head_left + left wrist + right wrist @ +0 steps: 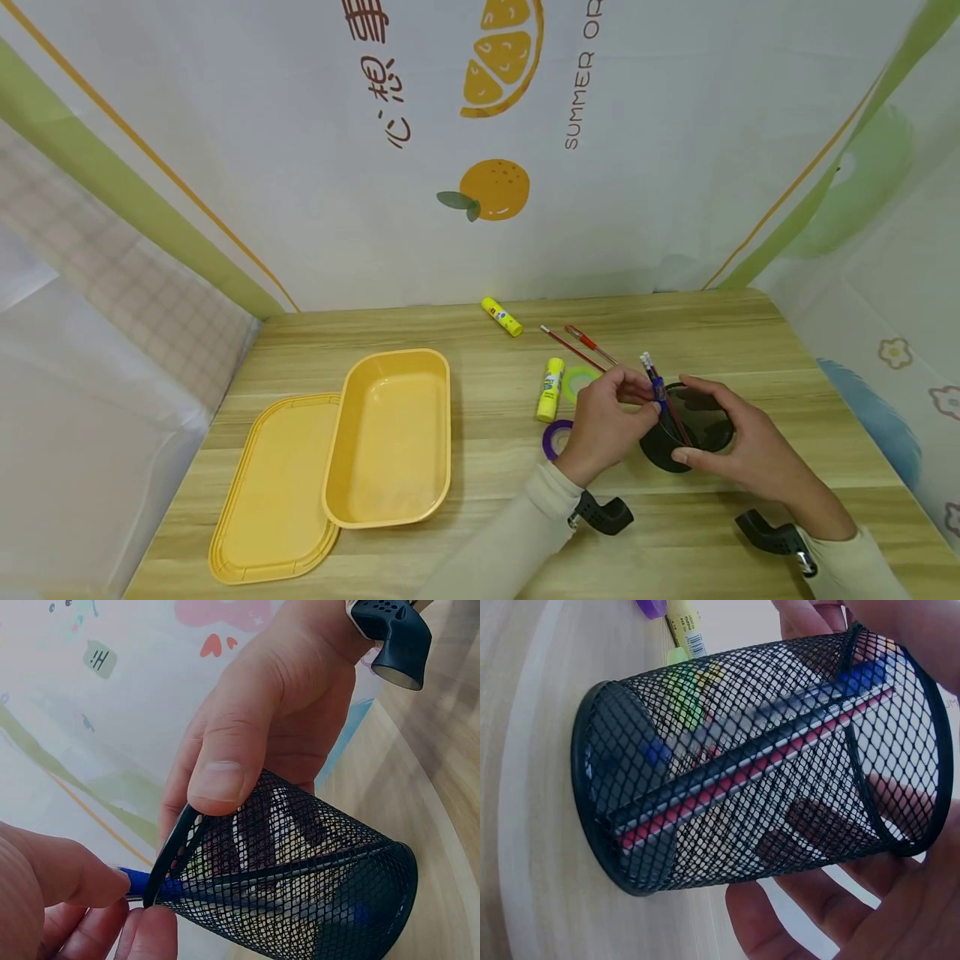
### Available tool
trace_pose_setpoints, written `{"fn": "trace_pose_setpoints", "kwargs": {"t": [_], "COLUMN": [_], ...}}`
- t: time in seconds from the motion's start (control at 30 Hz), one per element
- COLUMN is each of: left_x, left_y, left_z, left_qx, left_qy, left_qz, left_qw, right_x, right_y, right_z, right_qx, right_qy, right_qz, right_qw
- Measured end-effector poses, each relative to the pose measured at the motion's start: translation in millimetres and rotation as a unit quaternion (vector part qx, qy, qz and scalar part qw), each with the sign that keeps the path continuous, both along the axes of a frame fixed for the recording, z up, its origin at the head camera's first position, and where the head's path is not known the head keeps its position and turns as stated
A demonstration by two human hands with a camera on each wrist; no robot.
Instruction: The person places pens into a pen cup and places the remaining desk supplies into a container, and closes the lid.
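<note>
A black mesh pen holder (662, 452) is gripped around its rim by my right hand (761, 450), thumb on the near side and fingers on the far side. My left hand (606, 427) pinches a blue pen (135, 881) at the holder's mouth, with the pen's lower length inside the mesh. A red pencil (742, 774) and a dark pencil (727, 763) lean within the holder, their white ends sticking out beside the pen in the head view. Seen from the right wrist, the holder's base (592, 795) is near the wooden table.
A yellow bin (386, 450) stands left of centre, partly over its yellow lid (277, 492). Nearer the hands lie two glue sticks (550, 390), a green tape roll (574, 383), a purple tape roll (554, 437), a red pencil (570, 346) and a red pen (588, 342).
</note>
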State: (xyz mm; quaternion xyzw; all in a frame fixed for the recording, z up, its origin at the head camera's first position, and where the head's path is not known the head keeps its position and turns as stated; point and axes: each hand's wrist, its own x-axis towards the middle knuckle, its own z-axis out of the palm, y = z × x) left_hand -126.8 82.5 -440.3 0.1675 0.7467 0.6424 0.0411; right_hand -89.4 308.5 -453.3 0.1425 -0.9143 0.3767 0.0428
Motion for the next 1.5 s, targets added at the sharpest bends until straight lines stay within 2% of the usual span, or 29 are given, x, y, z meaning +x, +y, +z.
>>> {"fn": "trace_pose_setpoints", "kwargs": {"t": [0.4,0.6,0.93,1.17,1.37,1.5], "left_x": [-0.8,-1.9,-7.4,-17.3,-29.8,-39.9], "left_y": [-0.7,-2.2,-10.6,-20.7,-31.9,-39.8], "left_z": [-1.4,1.5,8.5,11.7,13.8,11.2], "left_qx": [0.001,0.007,0.015,0.025,0.043,0.051], "left_qy": [0.013,0.007,0.021,0.009,0.003,-0.003], "left_qz": [-0.012,0.001,0.026,0.041,0.079,0.107], "left_qw": [0.9998,1.0,0.9993,0.9988,0.9959,0.993], "right_x": [0.0,0.0,0.4,0.1,-0.1,-0.1], "right_y": [1,2,2,0,0,-1], "right_z": [-0.1,-0.4,-0.1,1.1,1.2,1.1], "right_qx": [0.006,0.005,0.012,0.011,0.003,0.003], "right_qy": [-0.002,-0.003,-0.005,-0.012,-0.011,-0.013], "right_qz": [-0.001,-0.001,-0.002,-0.003,0.001,0.002], "right_qw": [1.0,1.0,0.9999,0.9999,0.9999,0.9999]}}
